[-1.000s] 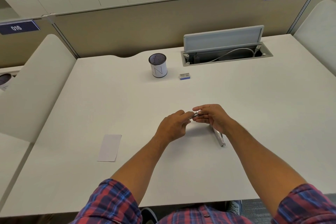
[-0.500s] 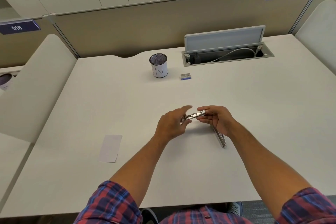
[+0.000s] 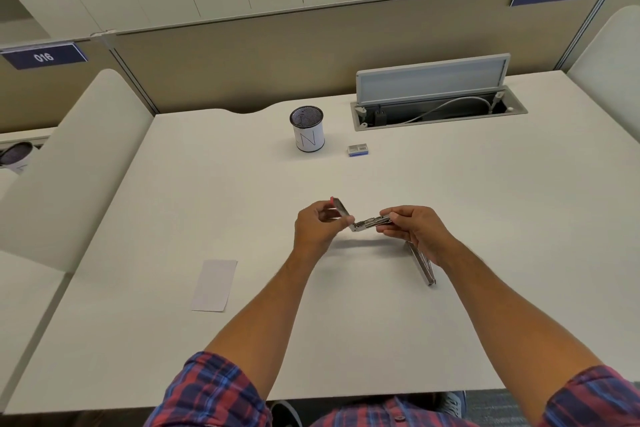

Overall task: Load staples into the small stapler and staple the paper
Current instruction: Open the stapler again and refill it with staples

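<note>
A small silver stapler (image 3: 369, 222) is held above the middle of the white desk (image 3: 485, 204). My right hand (image 3: 414, 230) grips its right end. My left hand (image 3: 317, 227) pinches its hinged top arm (image 3: 341, 207), which has a red tip and is swung up and to the left, so the stapler is open. A long metal bar (image 3: 422, 265) sticks out from under my right hand toward me; I cannot tell whether it joins the stapler. A white slip of paper (image 3: 214, 285) lies on the desk to the left. A small blue and white staple box (image 3: 357, 150) sits farther back.
A mesh pen cup (image 3: 307, 128) stands behind the hands, left of the staple box. An open cable tray (image 3: 440, 109) with a raised lid is set into the desk at the back right. Beige partitions close off the back and both sides.
My left hand has pulled the stapler's top arm up and to the left, opening the stapler. My right hand has stayed about where it was, holding the other end.
</note>
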Motion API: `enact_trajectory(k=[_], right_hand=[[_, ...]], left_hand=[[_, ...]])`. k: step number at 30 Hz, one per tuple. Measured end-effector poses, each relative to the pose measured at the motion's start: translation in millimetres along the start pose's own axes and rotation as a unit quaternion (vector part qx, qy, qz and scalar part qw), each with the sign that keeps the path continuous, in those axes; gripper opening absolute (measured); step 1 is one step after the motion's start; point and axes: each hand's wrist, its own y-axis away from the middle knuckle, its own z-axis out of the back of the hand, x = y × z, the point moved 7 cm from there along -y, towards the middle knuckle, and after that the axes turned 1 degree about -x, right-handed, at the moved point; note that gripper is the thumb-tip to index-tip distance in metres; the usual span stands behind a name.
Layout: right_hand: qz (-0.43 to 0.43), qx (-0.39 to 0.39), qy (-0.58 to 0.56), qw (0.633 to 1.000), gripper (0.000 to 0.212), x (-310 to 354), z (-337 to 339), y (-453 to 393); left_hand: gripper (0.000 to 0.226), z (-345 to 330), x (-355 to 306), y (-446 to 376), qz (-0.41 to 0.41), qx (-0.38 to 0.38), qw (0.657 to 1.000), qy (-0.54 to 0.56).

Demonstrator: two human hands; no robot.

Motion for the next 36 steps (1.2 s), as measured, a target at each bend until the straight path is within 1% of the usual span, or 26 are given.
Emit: enact_trajectory(k=[2,5,7,9,10,12,13,14,15,18,20,23,25,27,30,32,36], right_hand=[[0.013,0.005,0.007,1.000,0.020,1.4,-9.2,0.1],[0.028,0.014,0.033,0.999,0.022,5.2,-24.8,0.8],[0.041,0.023,0.065,0.997,0.025,8.9,-33.7,1.6],[0.061,0.017,0.100,0.993,0.028,13.3,-38.1,2.1],[0.073,0.001,0.120,0.990,0.030,15.9,-37.9,1.5],[0.086,-0.057,0.163,0.981,0.037,17.8,-33.4,-0.2],[0.078,-0.084,0.182,0.977,0.043,16.3,-31.1,-0.6],[0.064,-0.094,0.197,0.974,0.045,13.2,-30.9,-0.6],[0.053,-0.085,0.208,0.973,0.044,9.1,-33.3,-0.3],[0.061,-0.025,0.216,0.974,0.026,2.2,-46.8,2.0],[0.077,-0.033,0.203,0.976,0.020,2.3,-50.0,3.4],[0.086,-0.059,0.206,0.973,0.016,0.2,-49.3,3.9],[0.078,-0.066,0.213,0.972,0.022,-2.5,-47.9,4.5],[0.068,-0.075,0.232,0.967,0.031,-5.5,-45.6,4.4],[0.069,-0.084,0.268,0.957,0.039,-6.9,-45.3,6.0],[0.065,-0.086,0.268,0.957,0.040,-7.6,-45.9,8.3],[0.048,-0.089,0.278,0.955,0.034,-9.2,-42.6,11.3]], left_hand=[[0.039,-8.2,3.0,5.2,-0.009,0.018,0.999,-0.042],[0.045,-23.0,5.1,14.5,-0.034,0.051,0.991,-0.116],[0.038,-29.0,5.2,19.6,-0.041,0.059,0.988,-0.135],[0.028,-29.2,5.7,22.3,-0.035,0.052,0.992,-0.113],[0.026,-28.5,7.6,23.2,-0.023,0.048,0.994,-0.094],[0.026,-28.5,12.7,26.8,0.018,0.052,0.998,-0.037],[0.026,-29.5,14.9,29.6,0.037,0.059,0.998,-0.004],[0.026,-31.1,17.2,32.1,0.053,0.068,0.996,0.024],[0.025,-32.8,19.4,34.8,0.065,0.077,0.994,0.042],[0.020,-36.9,26.1,41.3,0.090,0.094,0.990,0.058],[0.017,-39.3,30.6,44.5,0.102,0.097,0.988,0.067],[0.013,-41.7,34.7,49.0,0.104,0.100,0.988,0.064],[0.013,-41.8,34.3,50.2,0.090,0.106,0.989,0.049],[0.018,-42.2,31.2,51.3,0.069,0.112,0.991,0.039],[0.017,-39.4,28.4,49.4,0.050,0.087,0.995,0.029],[0.019,-36.3,29.1,46.8,0.047,0.065,0.997,0.017],[0.034,-29.1,34.9,42.8,0.047,0.034,0.998,-0.038]])
